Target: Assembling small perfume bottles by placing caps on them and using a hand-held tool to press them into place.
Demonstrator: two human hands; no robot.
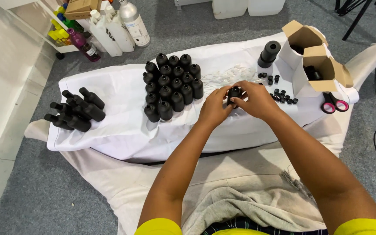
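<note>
Yellow sleeves [159, 227] sit nearest the lens, both forearms reaching out from them over a white cloth [118, 126]. Left hand [214, 109] and right hand [255, 100] meet, fingers of both closed around one small black bottle [234, 92] held between them above the cloth. Just left of the left hand stand upright black bottles [170, 85] in a cluster; farther left, more lie in a heap [77, 111]. Right of the right hand lie loose black caps [283, 96], scissors [334, 104] and open cardboard boxes [314, 61].
</note>
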